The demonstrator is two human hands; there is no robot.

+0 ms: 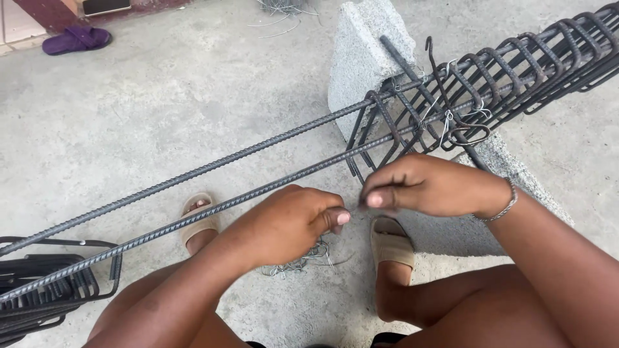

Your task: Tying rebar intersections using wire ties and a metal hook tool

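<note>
Head view: at the centre, the left hand (290, 222) and right hand (422, 185) each pinch an end of a thin tie wire (354, 208), a short, pale strand stretched between their grips. Just behind it run two ribbed rebars (213, 167) from 8 to 2 o'clock, carrying dark stirrups (490, 80) over a grey concrete block (364, 55). More wire scraps (309, 258) lie at 6 o'clock on the concrete floor (161, 96); a purple slipper (76, 40) sits at 11 o'clock.

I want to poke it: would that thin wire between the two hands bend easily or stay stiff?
Probably bendy: the thin wire pinched between the left hand and right hand looks hair-fine beside the ribbed rebar. Likely very light too. The loose wire pile on the floor lies curled, so it seems to keep bends.
</note>
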